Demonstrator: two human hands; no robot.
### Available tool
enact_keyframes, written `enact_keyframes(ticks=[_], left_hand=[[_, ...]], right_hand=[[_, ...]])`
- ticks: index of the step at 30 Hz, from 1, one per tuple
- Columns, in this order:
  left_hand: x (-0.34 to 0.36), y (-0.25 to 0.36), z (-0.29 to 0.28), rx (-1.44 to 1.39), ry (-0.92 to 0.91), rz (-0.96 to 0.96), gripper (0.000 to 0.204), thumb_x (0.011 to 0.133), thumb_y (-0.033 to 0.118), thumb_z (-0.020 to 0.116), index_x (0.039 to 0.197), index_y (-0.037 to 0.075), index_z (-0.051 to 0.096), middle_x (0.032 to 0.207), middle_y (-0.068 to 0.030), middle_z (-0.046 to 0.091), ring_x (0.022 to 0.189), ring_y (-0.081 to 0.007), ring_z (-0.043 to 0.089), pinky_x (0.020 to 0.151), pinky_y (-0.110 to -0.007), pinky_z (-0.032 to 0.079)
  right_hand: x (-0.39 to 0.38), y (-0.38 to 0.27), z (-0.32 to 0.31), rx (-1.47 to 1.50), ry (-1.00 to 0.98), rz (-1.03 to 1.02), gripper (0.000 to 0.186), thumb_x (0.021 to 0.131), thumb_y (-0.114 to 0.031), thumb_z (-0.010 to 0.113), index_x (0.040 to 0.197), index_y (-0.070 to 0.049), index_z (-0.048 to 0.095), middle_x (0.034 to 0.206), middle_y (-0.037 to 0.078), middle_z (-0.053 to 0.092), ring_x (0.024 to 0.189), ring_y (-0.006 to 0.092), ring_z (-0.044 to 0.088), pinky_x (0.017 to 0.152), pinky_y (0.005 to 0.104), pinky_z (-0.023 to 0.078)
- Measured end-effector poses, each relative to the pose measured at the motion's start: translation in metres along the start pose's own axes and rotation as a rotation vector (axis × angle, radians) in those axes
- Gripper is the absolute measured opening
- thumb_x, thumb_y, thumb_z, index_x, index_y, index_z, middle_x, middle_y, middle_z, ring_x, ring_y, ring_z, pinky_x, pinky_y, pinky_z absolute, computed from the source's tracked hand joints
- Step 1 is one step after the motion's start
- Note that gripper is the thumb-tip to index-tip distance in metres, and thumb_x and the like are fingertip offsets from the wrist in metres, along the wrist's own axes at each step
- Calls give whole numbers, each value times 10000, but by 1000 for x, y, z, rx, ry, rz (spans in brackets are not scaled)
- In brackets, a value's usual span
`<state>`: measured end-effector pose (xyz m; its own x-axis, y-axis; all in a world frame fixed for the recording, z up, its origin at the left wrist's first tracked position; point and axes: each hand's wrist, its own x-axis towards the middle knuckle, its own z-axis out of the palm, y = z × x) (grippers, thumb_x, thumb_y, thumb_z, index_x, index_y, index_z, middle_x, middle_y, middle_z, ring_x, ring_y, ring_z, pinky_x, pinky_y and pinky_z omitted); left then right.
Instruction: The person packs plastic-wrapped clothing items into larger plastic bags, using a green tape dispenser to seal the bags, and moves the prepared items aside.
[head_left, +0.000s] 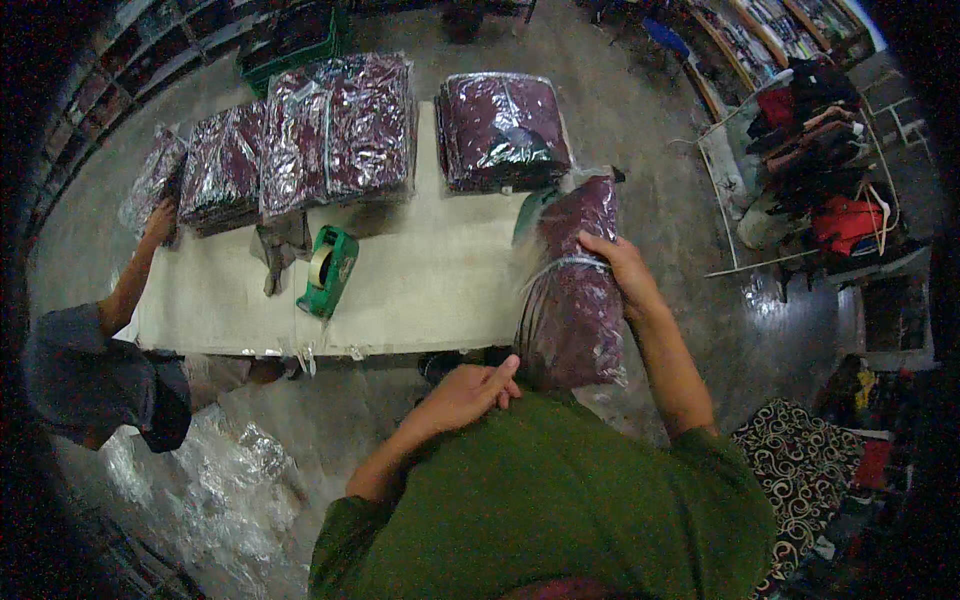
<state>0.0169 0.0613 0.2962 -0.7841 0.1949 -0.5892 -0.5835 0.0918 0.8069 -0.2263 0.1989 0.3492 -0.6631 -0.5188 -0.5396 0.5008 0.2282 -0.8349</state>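
A bundle of maroon folded garments in clear plastic bags, tied round its middle with a pale string, stands on its side at the table's right end, close to my body. My right hand grips its right side, thumb on the face beside the string. My left hand is by the bundle's lower left edge, thumb stretched out and the other fingers loosely bent. Nothing shows in it, and whether it touches the bundle I cannot tell.
On the cream-topped table lie a green tape dispenser and several maroon bagged stacks, another stack right of them. At left, a co-worker's hand touches the end stack. Loose plastic covers floor; a garment rack stands right.
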Motion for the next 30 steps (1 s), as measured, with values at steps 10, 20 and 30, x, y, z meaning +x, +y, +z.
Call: enact_keyframes(ticks=[10,20,30], left_hand=[[97,145,-114,-936,134,498,527,972,411,463,1351,54,387,1212,-182,585,936,-325,665,829,-406,572],[270,105,-295,-548,611,296,223,867,99,579,1076,25,587,1000,-85,632,892,-172,588,721,-355,522],[332,38,-293,-300,858,222,286,914,45,538,1193,-16,562,1095,-102,649,949,-175,600,863,-306,453]], right_hand=[[117,-102,21,521,148,-640,210,872,-175,670,1028,-46,614,994,56,661,883,180,636,814,325,496],[275,-57,-64,519,-52,-159,308,886,-240,650,1141,-85,574,1052,48,642,988,174,607,828,309,484],[353,25,-104,296,184,11,273,841,-178,691,1059,-74,564,939,38,651,780,154,660,548,244,494]])
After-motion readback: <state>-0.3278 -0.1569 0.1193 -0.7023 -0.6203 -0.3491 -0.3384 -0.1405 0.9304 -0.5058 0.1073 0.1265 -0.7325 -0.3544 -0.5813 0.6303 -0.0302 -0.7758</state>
